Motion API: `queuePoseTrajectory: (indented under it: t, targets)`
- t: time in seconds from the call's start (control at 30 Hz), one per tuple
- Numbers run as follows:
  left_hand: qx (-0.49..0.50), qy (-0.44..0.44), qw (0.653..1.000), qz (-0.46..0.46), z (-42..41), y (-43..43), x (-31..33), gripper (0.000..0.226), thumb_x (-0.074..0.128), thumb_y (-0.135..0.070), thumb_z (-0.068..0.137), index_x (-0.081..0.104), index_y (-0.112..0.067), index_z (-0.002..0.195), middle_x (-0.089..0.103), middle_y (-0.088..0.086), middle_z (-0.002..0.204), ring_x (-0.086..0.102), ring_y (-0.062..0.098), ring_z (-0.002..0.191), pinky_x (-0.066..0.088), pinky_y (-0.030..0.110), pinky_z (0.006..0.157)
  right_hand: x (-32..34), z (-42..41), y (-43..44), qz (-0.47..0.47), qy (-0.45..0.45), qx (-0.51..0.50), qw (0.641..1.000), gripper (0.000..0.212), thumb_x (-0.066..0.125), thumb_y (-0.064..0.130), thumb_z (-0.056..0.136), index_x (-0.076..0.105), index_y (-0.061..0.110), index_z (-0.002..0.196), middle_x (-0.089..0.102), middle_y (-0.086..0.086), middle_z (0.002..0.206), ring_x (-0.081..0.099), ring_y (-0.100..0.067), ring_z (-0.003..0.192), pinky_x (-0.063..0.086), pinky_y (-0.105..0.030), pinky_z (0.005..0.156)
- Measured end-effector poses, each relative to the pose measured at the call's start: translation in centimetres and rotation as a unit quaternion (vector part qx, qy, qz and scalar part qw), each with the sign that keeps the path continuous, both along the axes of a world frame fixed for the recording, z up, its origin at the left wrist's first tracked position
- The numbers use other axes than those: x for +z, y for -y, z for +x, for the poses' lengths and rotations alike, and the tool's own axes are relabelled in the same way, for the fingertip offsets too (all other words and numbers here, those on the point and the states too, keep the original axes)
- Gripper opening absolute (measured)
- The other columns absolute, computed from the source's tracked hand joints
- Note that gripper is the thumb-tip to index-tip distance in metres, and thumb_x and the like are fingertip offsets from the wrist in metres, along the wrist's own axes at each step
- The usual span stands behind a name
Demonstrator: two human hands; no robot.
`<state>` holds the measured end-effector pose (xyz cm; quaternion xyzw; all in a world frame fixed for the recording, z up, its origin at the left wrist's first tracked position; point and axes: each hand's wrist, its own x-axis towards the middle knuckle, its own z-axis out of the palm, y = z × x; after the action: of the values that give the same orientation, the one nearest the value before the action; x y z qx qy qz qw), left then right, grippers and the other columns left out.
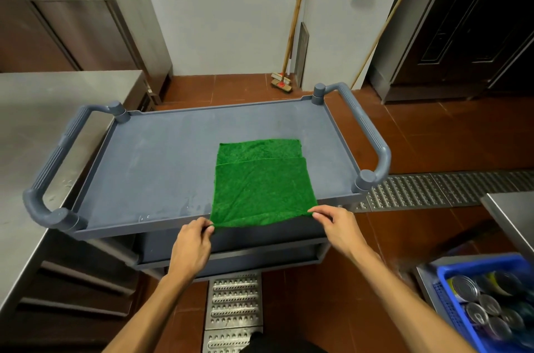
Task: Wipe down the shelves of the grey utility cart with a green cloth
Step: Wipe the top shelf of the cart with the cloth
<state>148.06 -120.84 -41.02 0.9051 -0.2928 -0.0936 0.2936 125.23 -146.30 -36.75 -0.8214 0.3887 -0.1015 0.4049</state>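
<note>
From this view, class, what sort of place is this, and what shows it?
Probably a commercial kitchen: a stainless steel counter, a metal floor drain grating, and a blue crate of tins.

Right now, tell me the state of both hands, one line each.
Left hand: pinching the near left corner of the green cloth.
Right hand: pinching the cloth's near right corner.

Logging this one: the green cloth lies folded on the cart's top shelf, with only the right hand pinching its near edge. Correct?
Not only the right. The head view shows the left hand and the right hand each pinching a near corner of the green cloth, folded on the cart's top shelf.
</note>
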Motion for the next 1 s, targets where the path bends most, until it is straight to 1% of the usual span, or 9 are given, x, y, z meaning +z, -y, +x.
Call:
queuePoseTrajectory:
  t: [0.13,0.37,0.5,0.63,0.73,0.77,0.9,0.93,1.0]
  targets:
    - [0.006,-0.001,1.0,-0.003,-1.8,-1.3,0.1,0.007,0.058,-0.017,0.095,0.063,-0.019,0.09,0.065,-0.001,0.089,0.059,0.025,0.089,0.039,0.032,0.071,-0.2,-1.5,-1.2,-0.001,-0.002,0.002,1.0,0.017,0.061,0.022,0.095,0.076,0.027,0.104,0.073,0.007,0.11,0.063,-0.009,0.105,0.04,-0.016,0.084]
    - [0.008,-0.008,0.999,-0.034,-4.6,-3.6,0.9,0.011,0.054,-0.02,0.098,0.058,-0.022,0.088,0.064,-0.003,0.087,0.059,0.021,0.083,0.047,0.038,0.074,0.5,-4.2,-3.3,-0.02,0.001,0.015,1.0,0.018,0.061,0.021,0.095,0.076,0.026,0.103,0.074,0.006,0.11,0.064,-0.011,0.107,0.041,-0.018,0.085]
    - [0.015,-0.011,0.999,-0.037,-6.2,-5.0,1.4,0.01,0.054,-0.023,0.098,0.06,-0.022,0.09,0.065,-0.003,0.088,0.06,0.021,0.084,0.05,0.04,0.074,0.9,-5.8,-4.8,-0.014,0.018,0.007,1.0,0.018,0.062,0.02,0.095,0.076,0.024,0.103,0.074,0.006,0.108,0.063,-0.009,0.105,0.035,-0.01,0.077]
    - [0.011,-0.005,0.999,-0.045,-7.7,-6.5,1.6,0.011,0.055,-0.023,0.098,0.06,-0.024,0.088,0.065,-0.004,0.087,0.06,0.02,0.084,0.049,0.04,0.074,0.5,-7.5,-6.3,0.002,0.033,-0.001,0.999,0.017,0.062,0.017,0.094,0.077,0.022,0.103,0.074,0.005,0.106,0.063,-0.006,0.101,0.037,-0.007,0.077]
    - [0.013,0.006,0.999,-0.05,-8.6,-7.4,1.8,0.011,0.056,-0.023,0.097,0.06,-0.026,0.088,0.065,-0.006,0.087,0.059,0.018,0.084,0.046,0.037,0.072,0.4,-8.6,-7.1,0.008,0.039,-0.001,0.999,0.018,0.063,0.016,0.094,0.077,0.021,0.103,0.074,0.005,0.107,0.059,0.0,0.099,0.035,0.003,0.075]
    - [0.013,0.01,0.999,-0.049,-8.9,-7.7,1.8,0.011,0.056,-0.023,0.097,0.06,-0.026,0.088,0.065,-0.007,0.087,0.059,0.018,0.084,0.046,0.037,0.072,0.5,-8.9,-7.3,0.008,0.04,-0.001,0.999,0.018,0.062,0.016,0.094,0.077,0.022,0.103,0.074,0.006,0.107,0.059,0.001,0.099,0.035,0.002,0.075]
    - [0.006,0.027,0.998,-0.056,-9.7,-8.3,2.3,0.011,0.056,-0.022,0.097,0.06,-0.026,0.088,0.065,-0.007,0.087,0.058,0.017,0.084,0.046,0.037,0.072,1.1,-9.9,-7.8,0.006,0.044,-0.002,0.999,0.017,0.062,0.019,0.095,0.077,0.026,0.102,0.074,0.008,0.106,0.063,-0.003,0.1,0.04,-0.012,0.08]
    - [0.007,0.028,0.998,-0.058,-10.0,-8.4,2.4,0.011,0.056,-0.022,0.097,0.06,-0.027,0.088,0.065,-0.007,0.087,0.059,0.017,0.084,0.046,0.037,0.072,1.1,-10.2,-8.0,0.005,0.045,-0.002,0.999,0.017,0.062,0.02,0.095,0.076,0.027,0.102,0.074,0.008,0.106,0.063,-0.003,0.099,0.04,-0.012,0.078]
    - [0.01,0.027,0.998,-0.063,-10.4,-8.8,2.6,0.012,0.056,-0.022,0.097,0.059,-0.028,0.087,0.065,-0.008,0.086,0.06,0.017,0.082,0.048,0.037,0.072,1.1,-10.8,-8.4,0.005,0.045,-0.004,0.999,0.017,0.062,0.02,0.095,0.076,0.028,0.101,0.074,0.009,0.105,0.063,-0.002,0.096,0.039,-0.003,0.073]
